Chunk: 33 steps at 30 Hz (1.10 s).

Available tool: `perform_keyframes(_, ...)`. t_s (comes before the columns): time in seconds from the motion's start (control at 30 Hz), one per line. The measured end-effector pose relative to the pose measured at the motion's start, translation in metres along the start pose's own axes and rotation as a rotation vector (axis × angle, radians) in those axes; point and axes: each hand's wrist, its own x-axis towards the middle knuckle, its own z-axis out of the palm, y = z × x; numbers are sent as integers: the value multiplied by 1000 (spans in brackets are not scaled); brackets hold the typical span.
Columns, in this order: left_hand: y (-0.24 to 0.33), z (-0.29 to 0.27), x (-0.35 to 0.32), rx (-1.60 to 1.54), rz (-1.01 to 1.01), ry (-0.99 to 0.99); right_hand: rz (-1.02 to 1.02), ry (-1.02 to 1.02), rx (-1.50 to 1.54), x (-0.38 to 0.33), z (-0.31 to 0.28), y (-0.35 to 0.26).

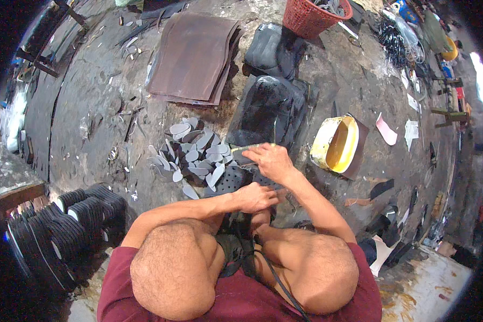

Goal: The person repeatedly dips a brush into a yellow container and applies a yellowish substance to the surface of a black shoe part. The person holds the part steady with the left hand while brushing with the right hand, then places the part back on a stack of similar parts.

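Note:
My right hand [271, 162] is closed with its fingers around a thin yellow-stained stick [247, 147], which points left over the loose pieces. Just below it my left hand [256, 198] is curled in front of my shins, and whatever its fingers hold is hidden. A heap of grey sole-shaped cut pieces [196, 150] lies to the left of my hands. Beyond them sits a black, worn, block-like pad [268, 104]. To the right stands a yellow-smeared white tub [327, 142] with yellowish-brown contents. A dark perforated clog [231, 180] shows below the heap.
Brown sheets [190, 56] lie stacked at the far left of the pad. Behind it are a second black block [271, 51] and a red basket [311, 20]. Rows of black soles [67, 228] stand at the lower left. Scraps, including a pink piece [385, 130], litter the floor.

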Motion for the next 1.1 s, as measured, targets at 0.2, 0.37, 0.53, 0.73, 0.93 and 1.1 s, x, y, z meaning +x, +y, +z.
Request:
perform_keyframes(0.2, -13, -8, 15, -40, -179, 89, 279, 480, 679, 5, -98, 21)
perform_keyframes(0.37, -65, -44, 62, 239, -442, 109, 273, 572, 516, 41, -159, 87)
perform_keyframes(0.53, -91, -32, 71, 451, -445, 8, 240, 424, 491, 56, -128, 133)
perform_keyframes(0.73, -77, -23, 66, 460, -537, -66, -166, 159, 224, 81, -64, 145)
perform_keyframes(0.93, -73, -28, 67, 410, -595, -50, 195, -183, -139, 141, -90, 174)
perform_keyframes(1.1, -68, -38, 65, 435, -590, -86, 248, -234, -262, 152, -99, 171)
